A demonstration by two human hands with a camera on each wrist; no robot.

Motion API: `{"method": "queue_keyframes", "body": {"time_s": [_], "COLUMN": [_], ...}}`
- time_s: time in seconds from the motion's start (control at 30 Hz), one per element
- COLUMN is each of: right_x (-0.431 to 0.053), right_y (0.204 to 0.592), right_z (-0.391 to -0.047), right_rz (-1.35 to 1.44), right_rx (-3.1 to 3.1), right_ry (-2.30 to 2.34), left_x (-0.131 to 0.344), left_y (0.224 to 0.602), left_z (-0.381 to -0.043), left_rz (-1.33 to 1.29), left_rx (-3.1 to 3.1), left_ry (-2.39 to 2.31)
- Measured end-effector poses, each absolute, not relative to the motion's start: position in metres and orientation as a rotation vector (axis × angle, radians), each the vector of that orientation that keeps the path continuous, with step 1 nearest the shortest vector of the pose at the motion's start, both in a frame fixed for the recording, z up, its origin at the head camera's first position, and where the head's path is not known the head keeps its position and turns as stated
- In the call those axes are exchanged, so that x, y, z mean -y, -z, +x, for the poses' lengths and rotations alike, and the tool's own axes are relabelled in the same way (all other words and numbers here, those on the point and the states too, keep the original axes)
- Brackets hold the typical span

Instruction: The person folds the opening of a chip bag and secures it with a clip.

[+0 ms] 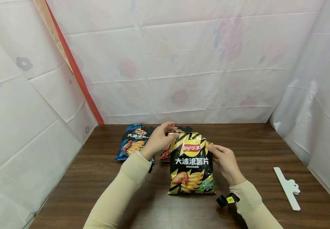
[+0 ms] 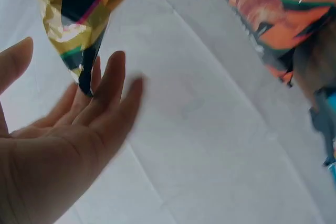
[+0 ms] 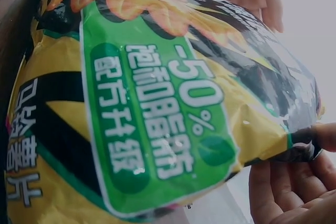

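Note:
A black and yellow Lay's potato chip bag [image 1: 192, 168] is upright in front of the person, its printed front facing the head camera. At its upper right corner, the right hand [image 1: 225, 160] pinches the wrapper between thumb and fingers; the right wrist view shows this hand [image 3: 294, 187] at the bag's edge. The left hand [image 1: 160, 138] is by the upper left corner. In the left wrist view, the left hand's thumb stands apart from its extended fingers [image 2: 113, 80], near the bag's pointed corner [image 2: 79, 30]. A red chip bag [image 1: 165, 155] is mostly hidden behind.
A blue chip bag [image 1: 131, 141] lies at the back left, with a dark clip-like piece [image 1: 150, 130] at its top. On the right of the wooden table [image 1: 253, 146] lies a white sealing clip [image 1: 288, 189]. White cloth walls [image 1: 165, 63] enclose the back and sides.

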State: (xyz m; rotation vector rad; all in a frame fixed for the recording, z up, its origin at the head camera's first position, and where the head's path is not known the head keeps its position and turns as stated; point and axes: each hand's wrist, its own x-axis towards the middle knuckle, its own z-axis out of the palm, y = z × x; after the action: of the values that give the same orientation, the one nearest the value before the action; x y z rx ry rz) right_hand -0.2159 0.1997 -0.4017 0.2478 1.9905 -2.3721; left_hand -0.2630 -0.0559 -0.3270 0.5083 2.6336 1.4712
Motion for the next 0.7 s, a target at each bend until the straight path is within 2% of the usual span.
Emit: {"method": "queue_keyframes", "body": {"time_s": [0.33,0.7], "right_x": [-0.199,-0.198], "right_y": [0.399,0.398], "right_z": [-0.214,-0.213], "right_rz": [0.238,0.228], "right_rx": [-1.983,-1.969], "right_ry": [2.373,2.376], "left_x": [0.033,0.01], "left_y": [0.305,0.301], "left_z": [-0.272,-0.28], "left_rz": [0.644,0.726], "left_rx": [-2.695,-2.644], "left_ry": [-1.297,-1.208]}}
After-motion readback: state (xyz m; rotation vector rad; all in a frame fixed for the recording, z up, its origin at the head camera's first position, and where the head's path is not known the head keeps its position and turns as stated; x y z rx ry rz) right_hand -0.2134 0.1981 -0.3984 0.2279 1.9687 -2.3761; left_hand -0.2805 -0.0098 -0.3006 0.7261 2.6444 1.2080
